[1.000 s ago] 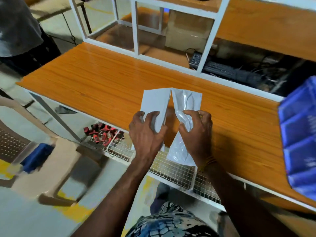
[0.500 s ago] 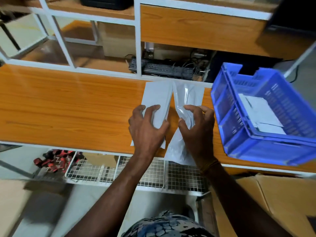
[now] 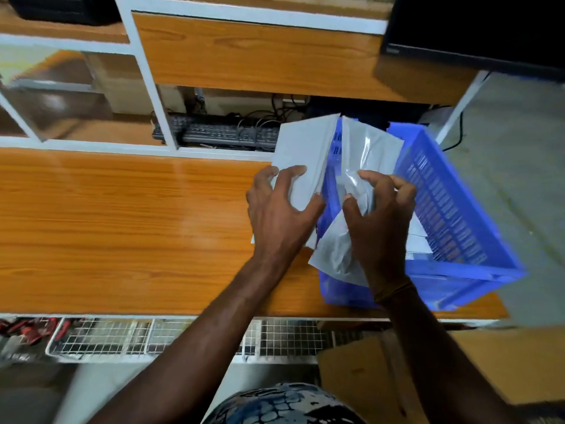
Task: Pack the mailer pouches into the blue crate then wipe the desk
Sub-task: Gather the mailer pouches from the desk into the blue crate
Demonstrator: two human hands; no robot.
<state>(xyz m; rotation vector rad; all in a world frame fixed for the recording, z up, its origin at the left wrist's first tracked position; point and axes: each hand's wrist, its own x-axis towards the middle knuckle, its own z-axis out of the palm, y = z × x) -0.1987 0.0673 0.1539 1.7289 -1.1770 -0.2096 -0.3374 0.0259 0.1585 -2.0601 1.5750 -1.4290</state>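
A: So, both hands are busy. The left hand (image 3: 279, 214) grips a flat white mailer pouch (image 3: 301, 157), thumb on its right edge and fingers curled over its face.

B: And the other one?

A: The right hand (image 3: 380, 218) clutches a second pouch (image 3: 365, 160), a glossier, crinkled one, bunched between thumb and fingers. Its lower end hangs down past the wrist.

B: Where are the pouches relative to the blue crate (image 3: 452, 209)?

A: The crinkled pouch is over the crate's left part. The flat one sits at the crate's left wall, partly over the orange wooden desk (image 3: 122, 228). The two pouches nearly meet at their top corners and spread apart lower down.

B: Anything inside the crate?

A: Yes, white flat pieces (image 3: 419, 240) lie on its floor, mostly hidden behind the right hand. I cannot tell how many.

B: Where does the crate stand?

A: On the right end of the desk, skewed, its near wall close to the front edge.

B: What else shows?

A: A dark keyboard (image 3: 220, 134) with tangled cables lies in the shelf opening behind the desk. A white wire tray (image 3: 122, 338) hangs under the front edge, red-handled things (image 3: 27, 327) at its far left. A brown cardboard box (image 3: 504, 362) stands below on the right, and a black screen (image 3: 477, 26) fills the top right corner.
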